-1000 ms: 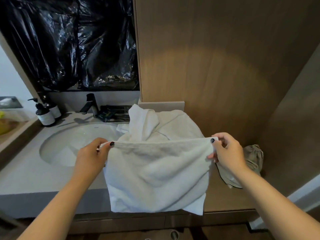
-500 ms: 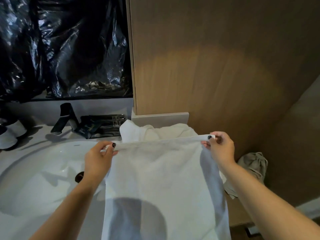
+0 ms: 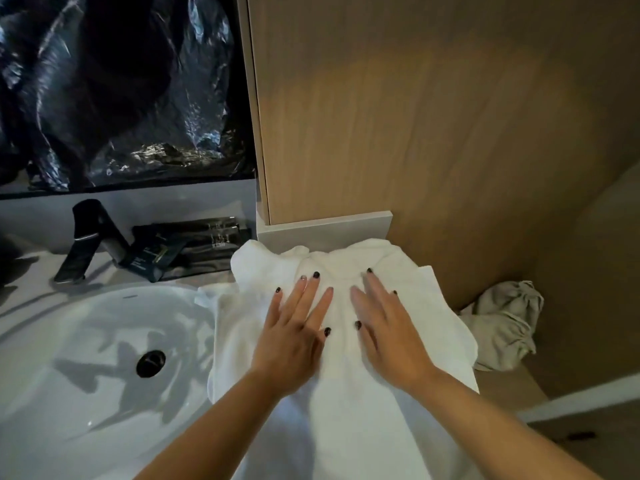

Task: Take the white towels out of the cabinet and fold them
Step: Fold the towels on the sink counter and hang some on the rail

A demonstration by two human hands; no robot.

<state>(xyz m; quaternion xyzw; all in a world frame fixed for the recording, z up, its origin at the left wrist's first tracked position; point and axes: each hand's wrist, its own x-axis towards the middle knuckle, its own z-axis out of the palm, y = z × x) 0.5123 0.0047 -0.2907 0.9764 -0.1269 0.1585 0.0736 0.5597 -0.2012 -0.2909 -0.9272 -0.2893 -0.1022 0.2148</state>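
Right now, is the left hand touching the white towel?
Touching. The head view shows the left hand lying flat on the white towel, fingers straight and spread, no gap beneath them.

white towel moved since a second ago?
Yes. The white towel, earlier held up by its top corners, now lies flat beside the sink, over the towel pile, with the left hand and right hand pressing on it.

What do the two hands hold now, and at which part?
Nothing is held. The left hand and right hand lie flat, fingers straight, pressing on the middle of the white terry towel.
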